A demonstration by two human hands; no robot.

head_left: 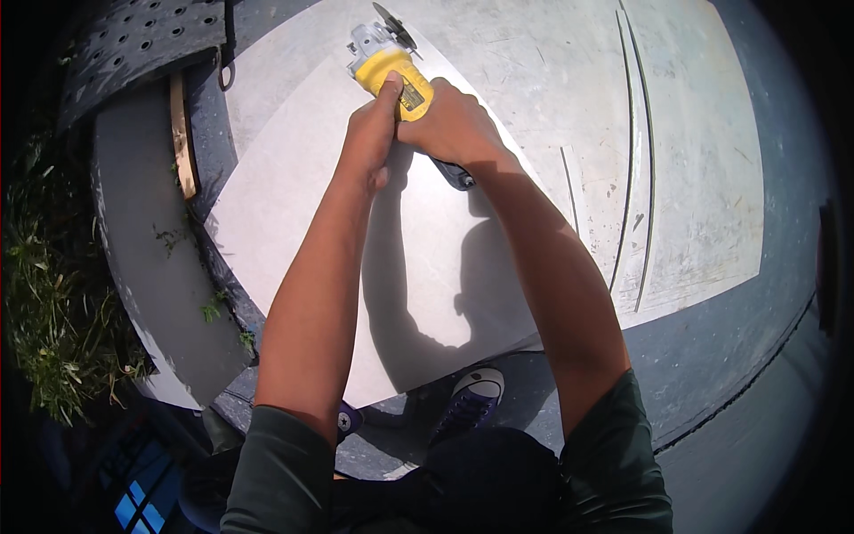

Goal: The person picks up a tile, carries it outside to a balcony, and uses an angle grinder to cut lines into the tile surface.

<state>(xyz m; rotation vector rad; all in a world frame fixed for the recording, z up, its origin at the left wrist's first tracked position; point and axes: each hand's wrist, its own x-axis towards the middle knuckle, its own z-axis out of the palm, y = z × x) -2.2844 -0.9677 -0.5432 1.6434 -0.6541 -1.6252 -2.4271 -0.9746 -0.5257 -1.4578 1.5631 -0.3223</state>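
Note:
Both my arms stretch forward to a yellow angle grinder (pixel 384 69) with a grey metal head, held above a pale flat sheet (pixel 294 187). My left hand (pixel 372 125) is closed along the left side of its body, thumb lying on the yellow casing. Wrapped round the body from the right is my right hand (pixel 455 123); the dark rear end of the tool shows beneath its wrist. A thin dark disc (pixel 395 27) sits at the far end, tilted on edge. Whether the disc touches the sheet I cannot tell.
Narrow dark-edged strips (pixel 633 160) lie on a larger scuffed board (pixel 703 178) at right. To the left are a wooden batten (pixel 182 133), a perforated dark plate (pixel 147 40), a low kerb (pixel 156 240) and grass (pixel 53 303). My shoes (pixel 476 392) stand at the sheet's near edge.

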